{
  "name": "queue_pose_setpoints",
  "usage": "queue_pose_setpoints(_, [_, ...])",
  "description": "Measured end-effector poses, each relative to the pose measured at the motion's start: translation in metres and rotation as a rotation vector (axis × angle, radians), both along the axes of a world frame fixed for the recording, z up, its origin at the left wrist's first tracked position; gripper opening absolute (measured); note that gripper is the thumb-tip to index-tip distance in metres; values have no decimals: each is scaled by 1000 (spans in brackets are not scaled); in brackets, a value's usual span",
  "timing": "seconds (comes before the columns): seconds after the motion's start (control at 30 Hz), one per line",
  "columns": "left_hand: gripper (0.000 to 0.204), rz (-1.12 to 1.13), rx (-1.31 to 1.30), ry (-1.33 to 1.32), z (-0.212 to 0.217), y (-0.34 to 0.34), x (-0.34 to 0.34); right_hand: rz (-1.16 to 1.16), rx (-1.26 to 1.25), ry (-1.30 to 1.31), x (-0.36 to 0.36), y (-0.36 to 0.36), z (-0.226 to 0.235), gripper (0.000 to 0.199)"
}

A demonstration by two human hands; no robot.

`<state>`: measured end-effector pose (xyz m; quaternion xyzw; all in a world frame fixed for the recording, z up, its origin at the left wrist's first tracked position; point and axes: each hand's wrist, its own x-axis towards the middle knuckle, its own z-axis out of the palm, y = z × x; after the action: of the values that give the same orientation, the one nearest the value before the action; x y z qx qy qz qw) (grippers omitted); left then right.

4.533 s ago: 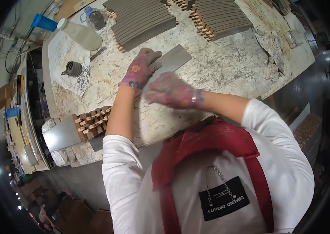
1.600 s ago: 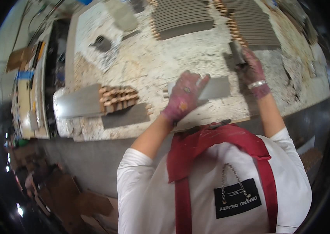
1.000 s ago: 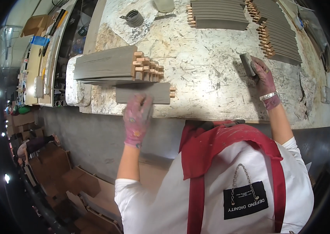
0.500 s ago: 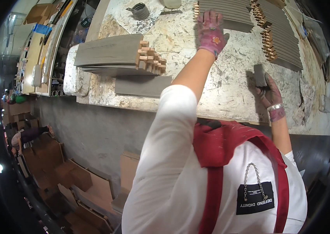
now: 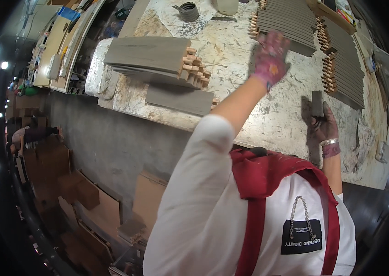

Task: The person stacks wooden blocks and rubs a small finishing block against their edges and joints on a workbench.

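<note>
My left hand [image 5: 271, 57], in a stained pink glove, is stretched out over the speckled worktable [image 5: 268, 119] with its fingers spread, and it holds nothing. It hovers just short of a far stack of grey panels [image 5: 288, 27] with wooden dowels along the edge. My right hand [image 5: 324, 129], gloved and with a bracelet on the wrist, rests on the table and grips a small dark block [image 5: 317, 103]. A single grey panel [image 5: 178, 99] lies near the table's front edge. Behind it is a stack of grey panels with dowel ends [image 5: 150, 55].
Another row of grey panels [image 5: 348, 73] runs along the far right. A dark round cup [image 5: 187, 10] and a white jug [image 5: 226, 5] stand at the back. Cardboard boxes [image 5: 79, 193] lie on the floor below the table. A person [image 5: 24, 135] crouches at far left.
My left hand has left the single grey panel at the front edge and swung up toward the far stack. My right hand still grips the dark block in about the same place.
</note>
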<state>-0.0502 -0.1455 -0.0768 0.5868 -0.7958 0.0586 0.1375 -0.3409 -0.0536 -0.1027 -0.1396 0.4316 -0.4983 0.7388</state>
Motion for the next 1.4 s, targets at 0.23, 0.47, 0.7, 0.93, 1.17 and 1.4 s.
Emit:
queue_pose_setpoints(0.23, [25,3,29,304,31,196,126,248,184,-160,58,24,27,48])
queue_pose_setpoints(0.47, [69,321,208,352,48,247,307,674,15,-381,138,46,36,53])
queue_pose_setpoints(0.7, [81,44,404,345,14,206,359,567,-35,-225,219,86,41,56])
queue_pose_setpoints(0.93, [81,-81,434,367,0,190,383,448,-604,773,315,120,67,51])
queue_pose_setpoints(1.17, [76,-232,169,509,-33,188,399,685,-1363,1437,413,109,83,41])
queue_pose_setpoints(1.4, [79,-237,290,588,-50,181,408,704,-1403,1599,466,102,56,40])
